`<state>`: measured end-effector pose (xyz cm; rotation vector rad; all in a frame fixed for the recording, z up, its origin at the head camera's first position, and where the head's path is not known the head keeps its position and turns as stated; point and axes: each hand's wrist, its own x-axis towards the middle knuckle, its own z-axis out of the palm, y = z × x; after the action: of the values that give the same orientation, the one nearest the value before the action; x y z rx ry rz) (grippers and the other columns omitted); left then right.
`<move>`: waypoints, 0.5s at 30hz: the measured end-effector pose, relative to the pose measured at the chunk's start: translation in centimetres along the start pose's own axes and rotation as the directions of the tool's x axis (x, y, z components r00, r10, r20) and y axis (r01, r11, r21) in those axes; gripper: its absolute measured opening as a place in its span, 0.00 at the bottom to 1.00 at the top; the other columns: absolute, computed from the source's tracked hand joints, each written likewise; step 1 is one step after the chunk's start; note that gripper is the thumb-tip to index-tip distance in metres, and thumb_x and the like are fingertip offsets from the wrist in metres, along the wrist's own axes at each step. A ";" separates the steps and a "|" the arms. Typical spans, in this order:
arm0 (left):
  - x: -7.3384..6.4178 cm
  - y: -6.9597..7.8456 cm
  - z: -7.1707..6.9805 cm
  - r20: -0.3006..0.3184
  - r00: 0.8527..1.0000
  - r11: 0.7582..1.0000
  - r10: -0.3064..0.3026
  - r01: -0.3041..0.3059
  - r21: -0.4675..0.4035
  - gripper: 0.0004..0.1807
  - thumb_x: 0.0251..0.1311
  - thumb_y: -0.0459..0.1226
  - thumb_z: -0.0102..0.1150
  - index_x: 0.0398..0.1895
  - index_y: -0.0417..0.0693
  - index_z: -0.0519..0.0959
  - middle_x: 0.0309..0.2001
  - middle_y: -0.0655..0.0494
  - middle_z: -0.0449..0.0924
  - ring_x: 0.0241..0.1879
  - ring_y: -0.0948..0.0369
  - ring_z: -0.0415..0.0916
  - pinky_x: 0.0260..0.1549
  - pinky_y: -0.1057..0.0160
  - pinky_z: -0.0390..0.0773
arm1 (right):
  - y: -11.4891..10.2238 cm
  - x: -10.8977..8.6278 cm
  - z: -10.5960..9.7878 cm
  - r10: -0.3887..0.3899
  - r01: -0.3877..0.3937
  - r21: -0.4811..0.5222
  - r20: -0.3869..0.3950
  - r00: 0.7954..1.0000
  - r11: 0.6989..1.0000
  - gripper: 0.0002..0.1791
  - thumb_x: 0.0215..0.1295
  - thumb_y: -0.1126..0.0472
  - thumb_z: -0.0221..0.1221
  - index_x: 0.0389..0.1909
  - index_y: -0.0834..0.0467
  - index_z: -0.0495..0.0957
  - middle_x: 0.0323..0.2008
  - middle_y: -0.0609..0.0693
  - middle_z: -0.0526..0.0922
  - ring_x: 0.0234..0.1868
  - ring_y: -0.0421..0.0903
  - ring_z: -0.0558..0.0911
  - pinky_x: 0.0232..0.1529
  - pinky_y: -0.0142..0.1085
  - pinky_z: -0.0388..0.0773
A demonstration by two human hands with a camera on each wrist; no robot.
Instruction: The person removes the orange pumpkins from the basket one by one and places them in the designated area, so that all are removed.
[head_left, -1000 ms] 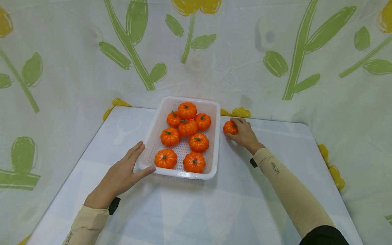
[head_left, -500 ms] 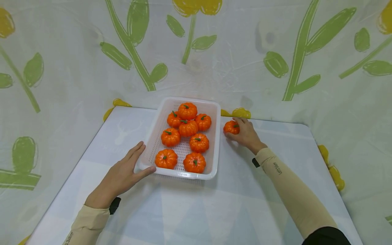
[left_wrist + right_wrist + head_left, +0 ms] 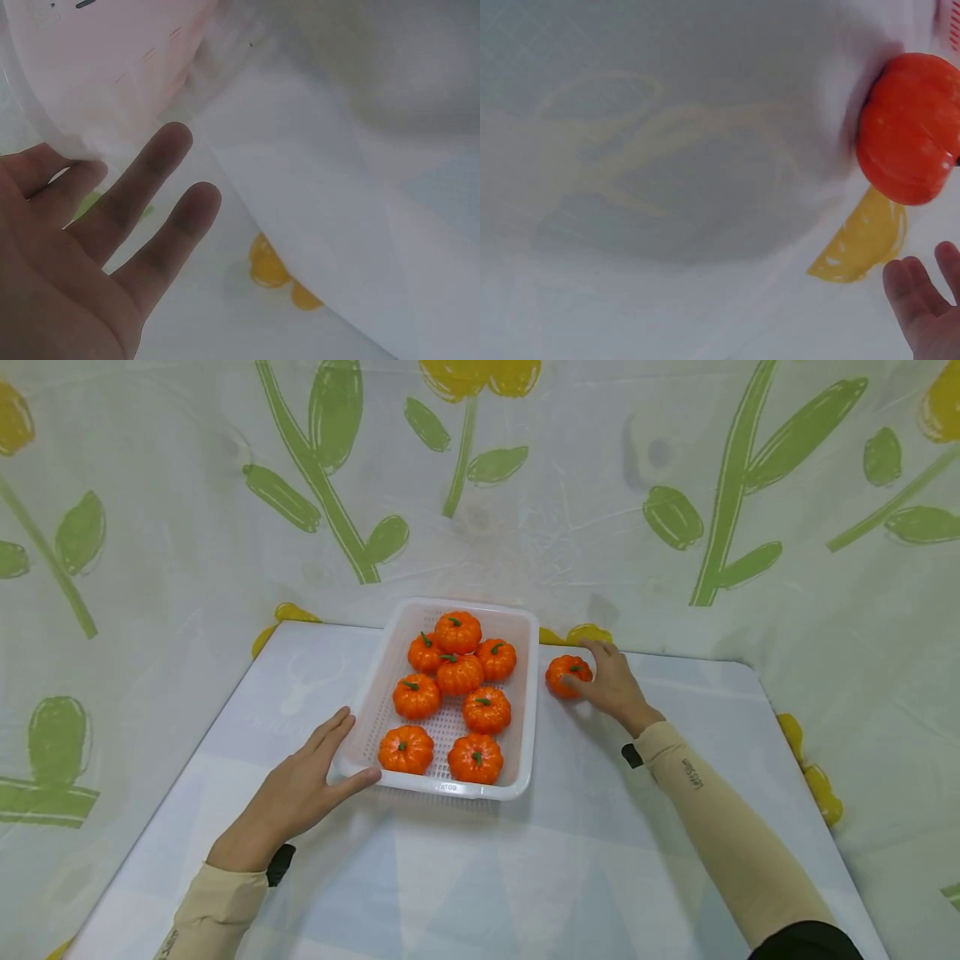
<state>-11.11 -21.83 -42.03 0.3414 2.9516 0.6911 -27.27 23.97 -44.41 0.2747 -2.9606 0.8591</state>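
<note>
A small orange pumpkin (image 3: pixel 564 675) with a green stem stands on the table just right of the basket. My right hand (image 3: pixel 615 687) is spread beside it, thumb overlapping its near side in the head view. In the right wrist view a gap shows between the fingertips (image 3: pixel 904 279) and the pumpkin (image 3: pixel 911 127). My left hand (image 3: pixel 303 789) lies with extended fingers at the near left corner of the white plastic basket (image 3: pixel 534 710); the thumb is right at the rim. Several like pumpkins (image 3: pixel 487 710) sit inside the basket, stems mostly up.
The white table (image 3: pixel 480 877) ends in a back edge close behind the basket and loose pumpkin. A flower-patterned curtain (image 3: pixel 570 485) hangs behind and around it.
My right hand has loosened from the loose pumpkin and moved slightly right, so more of the pumpkin shows. The left hand and basket have stayed put.
</note>
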 end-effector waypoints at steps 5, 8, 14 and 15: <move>0.0 0.0 -0.1 0.004 1.000 1.000 -0.007 0.007 -0.004 0.56 0.62 0.70 0.52 0.82 0.45 0.49 0.82 0.50 0.45 0.73 0.38 0.58 0.64 0.33 0.64 | -0.5 0.1 -0.7 -0.056 0.057 0.026 -0.039 0.998 0.998 0.40 0.66 0.50 0.67 0.73 0.60 0.62 0.72 0.64 0.63 0.71 0.65 0.62 0.70 0.61 0.61; 0.0 0.0 -0.1 0.006 1.000 1.000 -0.008 0.008 -0.003 0.57 0.62 0.70 0.52 0.82 0.45 0.49 0.82 0.50 0.45 0.73 0.37 0.58 0.64 0.33 0.64 | -0.9 0.2 -1.1 -0.079 0.081 0.033 -0.052 0.996 0.996 0.40 0.66 0.51 0.67 0.74 0.59 0.62 0.74 0.62 0.61 0.72 0.64 0.61 0.70 0.61 0.61; 0.1 0.1 -0.2 0.007 1.000 1.000 -0.006 0.006 0.000 0.57 0.62 0.71 0.52 0.82 0.45 0.50 0.81 0.49 0.45 0.72 0.37 0.59 0.64 0.33 0.65 | -2.1 0.2 -1.8 -0.116 0.119 0.052 -0.066 0.991 0.992 0.42 0.65 0.53 0.69 0.76 0.56 0.61 0.74 0.58 0.60 0.72 0.59 0.61 0.71 0.58 0.63; 0.1 0.1 -0.2 0.007 1.000 1.000 -0.005 0.005 0.001 0.57 0.62 0.71 0.52 0.82 0.45 0.50 0.81 0.49 0.46 0.72 0.37 0.60 0.64 0.33 0.65 | -2.5 0.2 -2.0 -0.118 0.121 0.056 -0.058 0.991 0.991 0.43 0.65 0.53 0.69 0.76 0.55 0.60 0.75 0.57 0.60 0.73 0.59 0.61 0.71 0.58 0.63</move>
<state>-11.19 -21.82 -41.83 0.3352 2.9452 0.6857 -27.04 22.94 -41.44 0.4195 -2.8392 0.9244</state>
